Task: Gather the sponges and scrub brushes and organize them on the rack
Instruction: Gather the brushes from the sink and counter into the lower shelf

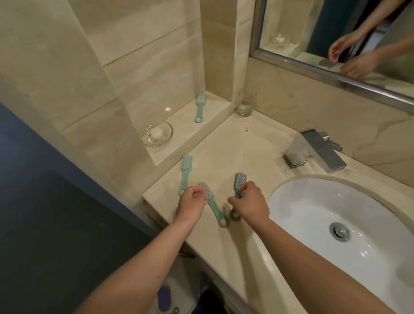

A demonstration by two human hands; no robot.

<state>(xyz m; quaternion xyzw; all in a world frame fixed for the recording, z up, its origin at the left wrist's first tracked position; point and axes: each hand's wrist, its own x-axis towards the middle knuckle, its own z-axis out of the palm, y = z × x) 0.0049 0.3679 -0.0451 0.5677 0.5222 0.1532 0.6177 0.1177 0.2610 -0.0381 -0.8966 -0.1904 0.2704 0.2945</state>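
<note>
Ok: sink point(310, 208) sat at the right of the desk point(237, 145), with a shelf point(183, 118) recessed at the back left. Right hand point(251, 202) gripped one brush point(239, 182) by the handle, head up. Left hand point(192, 202) pinched a second brush point(213, 209) near its head. Third brush point(185, 174) lay flat on the desk by the wall. Fourth brush point(198, 107) lay on the shelf.
</note>
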